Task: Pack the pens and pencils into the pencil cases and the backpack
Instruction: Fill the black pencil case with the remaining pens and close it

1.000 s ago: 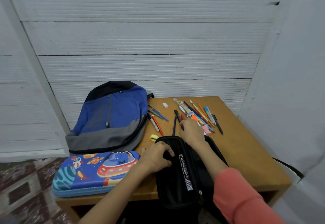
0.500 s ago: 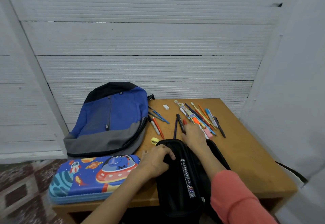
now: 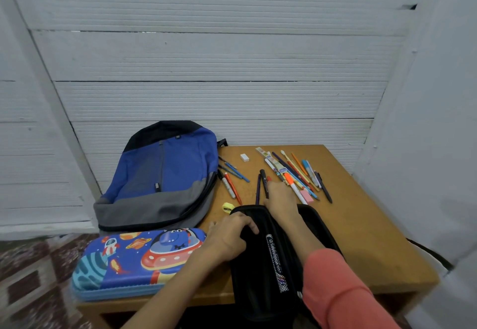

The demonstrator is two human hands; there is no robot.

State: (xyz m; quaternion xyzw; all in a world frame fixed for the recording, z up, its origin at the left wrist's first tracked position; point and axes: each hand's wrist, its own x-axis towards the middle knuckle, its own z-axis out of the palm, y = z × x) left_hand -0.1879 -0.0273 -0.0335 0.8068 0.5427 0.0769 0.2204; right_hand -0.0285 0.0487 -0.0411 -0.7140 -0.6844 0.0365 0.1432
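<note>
Now our left hand (image 3: 227, 237) clamps its fingers (image 3: 247, 223) on the black pencil case (image 3: 258, 277); whether our right hand (image 3: 282, 198) grips a pen (image 3: 263, 178), we cannot tell.

On your brown wooden table (image 3: 361, 225), the blue and grey fabric backpack (image 3: 165, 173) lies at the back left, the blue space-print hard pencil case (image 3: 124, 264) before it. The black fabric pencil case (image 3: 253, 277) overhangs the near edge; loose pens and pencils (image 3: 294, 175) lie behind it, right of the backpack.

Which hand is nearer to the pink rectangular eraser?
Right. The right hand lies just beside the pink rectangular eraser; the left hand grips the black pencil case, farther off.
</note>
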